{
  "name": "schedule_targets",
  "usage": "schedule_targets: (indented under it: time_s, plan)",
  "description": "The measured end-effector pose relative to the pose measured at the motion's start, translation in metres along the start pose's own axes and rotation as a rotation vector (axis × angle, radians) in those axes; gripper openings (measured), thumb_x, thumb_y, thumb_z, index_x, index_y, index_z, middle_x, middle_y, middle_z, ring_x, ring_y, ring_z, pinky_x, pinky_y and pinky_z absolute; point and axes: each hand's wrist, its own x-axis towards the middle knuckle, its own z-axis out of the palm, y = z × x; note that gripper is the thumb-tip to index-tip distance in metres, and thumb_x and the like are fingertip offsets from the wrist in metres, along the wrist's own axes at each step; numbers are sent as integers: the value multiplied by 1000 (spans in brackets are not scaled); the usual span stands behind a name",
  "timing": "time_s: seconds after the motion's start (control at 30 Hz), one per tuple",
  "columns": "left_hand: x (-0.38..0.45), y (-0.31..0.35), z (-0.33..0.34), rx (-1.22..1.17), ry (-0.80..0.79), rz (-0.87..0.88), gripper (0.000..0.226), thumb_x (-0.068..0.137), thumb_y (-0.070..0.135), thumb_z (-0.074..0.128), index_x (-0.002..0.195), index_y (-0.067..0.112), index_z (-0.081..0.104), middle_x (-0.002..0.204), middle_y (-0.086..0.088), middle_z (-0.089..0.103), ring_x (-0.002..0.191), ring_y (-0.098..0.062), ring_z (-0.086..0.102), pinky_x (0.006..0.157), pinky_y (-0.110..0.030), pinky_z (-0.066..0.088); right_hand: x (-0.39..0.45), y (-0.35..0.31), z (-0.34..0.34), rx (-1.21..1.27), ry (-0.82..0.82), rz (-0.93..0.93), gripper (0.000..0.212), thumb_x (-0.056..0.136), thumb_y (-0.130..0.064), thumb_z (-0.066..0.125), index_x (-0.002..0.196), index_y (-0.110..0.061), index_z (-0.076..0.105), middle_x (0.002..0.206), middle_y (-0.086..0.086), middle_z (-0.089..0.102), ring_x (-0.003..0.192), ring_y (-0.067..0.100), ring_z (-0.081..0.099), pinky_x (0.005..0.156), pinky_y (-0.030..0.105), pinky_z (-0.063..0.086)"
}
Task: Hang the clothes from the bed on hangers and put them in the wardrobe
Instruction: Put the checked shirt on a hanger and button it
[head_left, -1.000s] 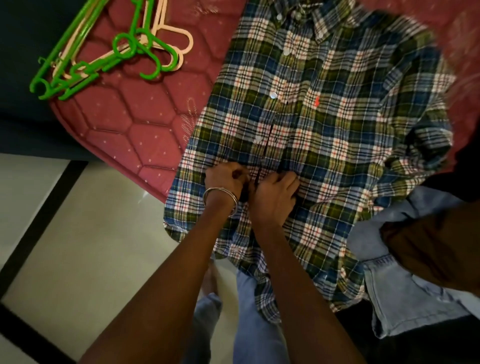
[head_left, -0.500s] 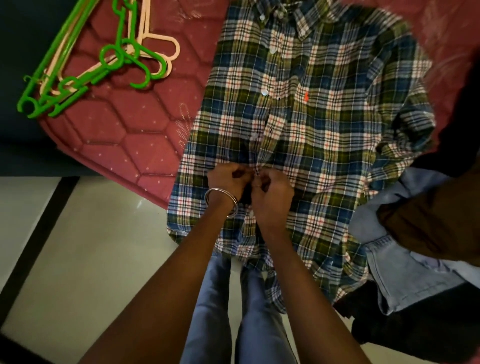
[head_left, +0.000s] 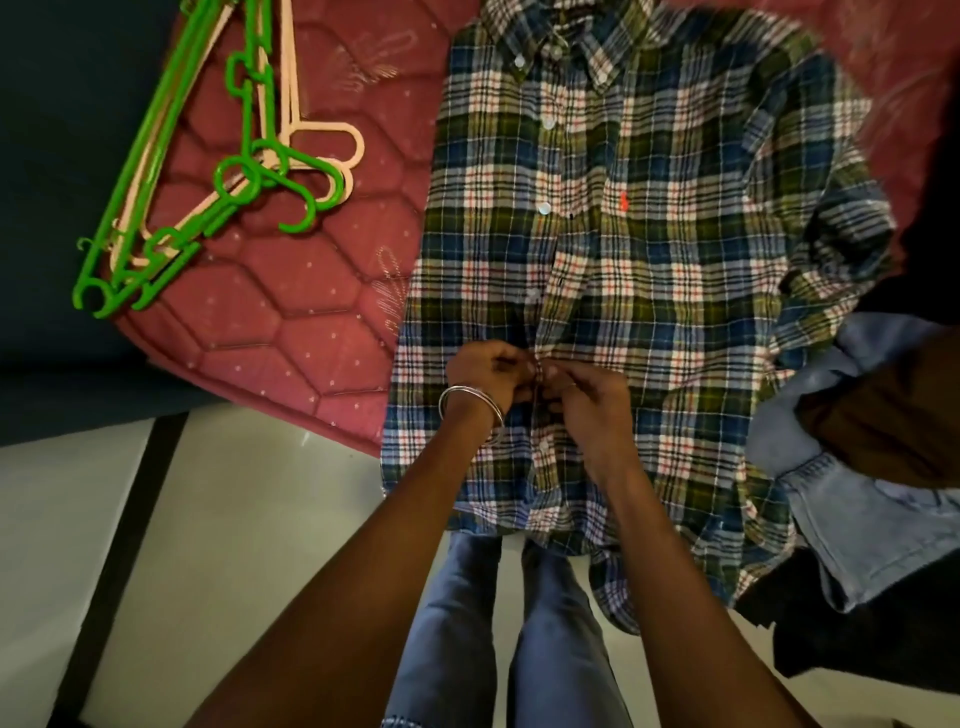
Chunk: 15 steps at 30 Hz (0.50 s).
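Shirt: where the bed's lower edge meets the floor, a plaid shirt (head_left: 649, 249) lies front-up on the bed (head_left: 291, 322), filling the middle and upper right of the frame, collar at the top, hem hanging over the bed's edge at the lower centre.
Shirt front: several white buttons run down the strip of cloth at the centre; a small orange emblem sits on the chest to the right of that strip.
Left hand (head_left: 485, 371): fingers curled, pinching the shirt's front edge at the middle of the frame; metal bangles (head_left: 470, 408) circle the wrist.
Right hand (head_left: 592, 400): fingers curled, pinching the same front edge, touching the left hand fingertip to fingertip; a thin ring shows on one finger.
Hangers (head_left: 208, 171): a loose bunch of green and pale peach plastic hangers lies on the bed in the upper left of the frame, well apart from the shirt.
Other clothes: a pale blue denim garment (head_left: 857, 499) and a brown garment (head_left: 893, 410) lie at the right edge, touching the shirt's sleeve; a dark cloth lies below them.
Floor (head_left: 208, 519): pale tiles with dark stripes in the lower left; the person's jeans-clad legs (head_left: 498, 634) show at the bottom centre.
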Motion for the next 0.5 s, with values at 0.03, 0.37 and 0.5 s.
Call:
schedule_targets:
  time_s: [0.03, 0.37, 0.5]
  plan:
    - [2, 1, 1, 35, 6, 6, 8, 83, -2, 67, 90, -4, 68, 88, -15, 68, 81, -26, 66, 72, -37, 58, 3, 0, -2, 23, -20, 31, 17, 93, -9, 59, 100, -6, 74, 91, 10, 73, 80, 24, 69, 74, 44, 58]
    - [8, 0, 3, 303, 32, 164, 17, 86, 20, 67, 99, 9, 63, 90, -10, 70, 83, -23, 67, 74, -41, 58, 13, -5, -3, -191, -11, -132, 4, 79, -9, 75, 80, -6, 73, 68, 1, 69, 62, 15, 65, 62, 38, 57]
    - [13, 6, 3, 338, 46, 245, 21, 89, 4, 57, 109, 10, 56, 86, -12, 67, 80, -26, 66, 70, -43, 58, 8, -8, 3, -148, 71, -116, 11, 79, -14, 77, 81, -6, 70, 67, -3, 63, 63, 16, 63, 62, 33, 56]
